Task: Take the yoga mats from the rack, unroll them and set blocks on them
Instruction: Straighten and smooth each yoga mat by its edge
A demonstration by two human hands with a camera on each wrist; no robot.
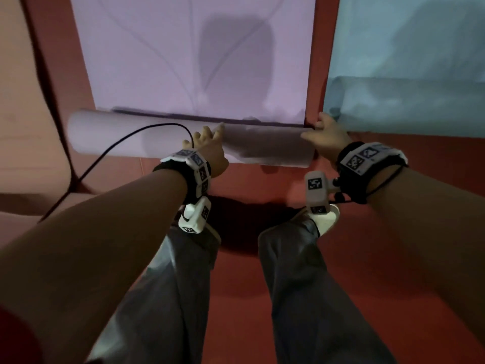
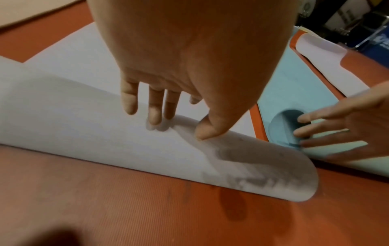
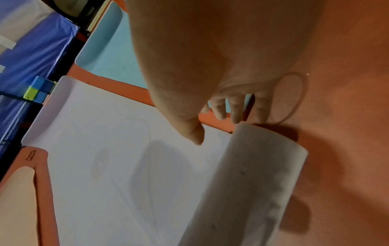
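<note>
A lilac yoga mat (image 1: pixel 183 61) lies mostly unrolled on the red floor, stretching away from me. Its near end is still a loose roll (image 1: pixel 131 137) (image 2: pixel 105 141) (image 3: pixel 252 174). My left hand (image 1: pixel 207 143) (image 2: pixel 179 126) rests on the middle of the roll, fingers straight and thumb tip touching it. My right hand (image 1: pixel 326 135) (image 3: pixel 216 128) is at the roll's right end with fingers spread and straight, seen also in the left wrist view as the right hand (image 2: pixel 328 131). Small blue and green blocks (image 3: pixel 37 90) sit beyond the mat's far end.
A light blue mat (image 1: pixel 406 48) (image 2: pixel 294 83) (image 3: pixel 118 63) lies to the right, its near end curled (image 1: pixel 393 101). A peach mat (image 1: pixel 21 101) lies to the left. A black cable (image 1: pixel 118 143) crosses the roll's left part. My legs stand on the red floor (image 1: pixel 367 258).
</note>
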